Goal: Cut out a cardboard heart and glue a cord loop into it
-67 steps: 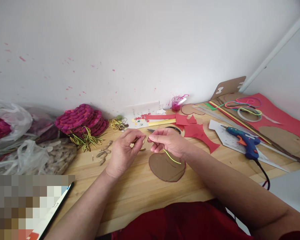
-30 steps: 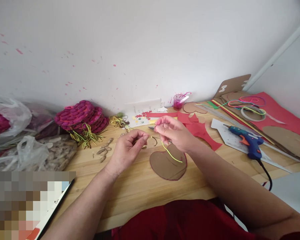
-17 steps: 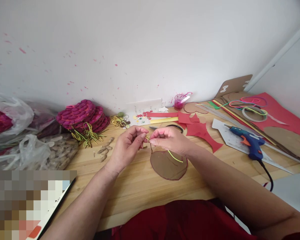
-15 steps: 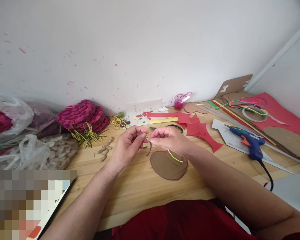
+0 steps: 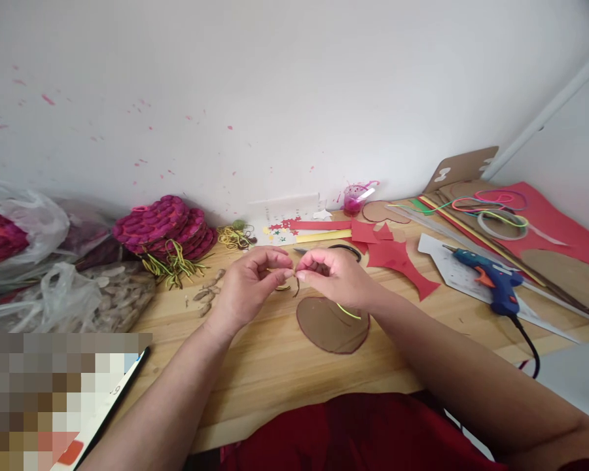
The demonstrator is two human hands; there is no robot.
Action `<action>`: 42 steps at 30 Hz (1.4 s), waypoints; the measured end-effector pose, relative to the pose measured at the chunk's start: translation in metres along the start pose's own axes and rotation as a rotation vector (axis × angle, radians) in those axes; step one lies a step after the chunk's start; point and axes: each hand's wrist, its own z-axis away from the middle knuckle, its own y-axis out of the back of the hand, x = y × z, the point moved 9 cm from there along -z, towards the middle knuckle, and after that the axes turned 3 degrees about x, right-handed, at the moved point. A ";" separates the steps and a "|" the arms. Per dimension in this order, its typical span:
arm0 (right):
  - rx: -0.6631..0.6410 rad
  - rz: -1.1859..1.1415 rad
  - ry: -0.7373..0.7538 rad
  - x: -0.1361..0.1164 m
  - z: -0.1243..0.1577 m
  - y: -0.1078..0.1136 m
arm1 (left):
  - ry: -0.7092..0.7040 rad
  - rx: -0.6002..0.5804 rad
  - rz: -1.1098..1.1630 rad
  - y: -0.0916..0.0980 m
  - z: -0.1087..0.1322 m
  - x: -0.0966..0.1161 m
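Observation:
Over the middle of the wooden table, my left hand (image 5: pixel 249 284) and my right hand (image 5: pixel 334 278) meet fingertip to fingertip. Both pinch a thin brown-and-yellow yarn (image 5: pixel 296 285), whose dark end hangs down between them. Just below my right hand lies a round cardboard piece (image 5: pixel 332 326) with a dark red edge. A short yellow-green cord (image 5: pixel 348 312) shows over it, partly hidden by that hand. Scissors (image 5: pixel 346 250) lie behind my right hand, mostly covered.
Peanuts (image 5: pixel 209 292) and a plastic bag of them (image 5: pixel 122 294) are at left, near stacked magenta discs (image 5: pixel 164 226). Red paper scraps (image 5: pixel 397 261) lie behind my right hand. A blue glue gun (image 5: pixel 491 278) with a black cable rests at right, near a cup of pink paint (image 5: pixel 354 201).
My fingertips have come closer together around the yarn, and less of it shows between them. The view has shifted very slightly.

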 end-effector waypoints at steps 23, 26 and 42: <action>-0.003 0.085 0.032 -0.011 0.004 -0.004 | 0.003 -0.107 -0.104 -0.013 0.006 -0.001; -0.069 -0.014 -0.055 -0.004 0.003 -0.010 | 0.017 -0.120 -0.112 -0.011 0.005 -0.002; -0.019 0.229 0.146 -0.019 0.005 -0.003 | 0.124 -0.236 0.027 -0.024 0.008 -0.011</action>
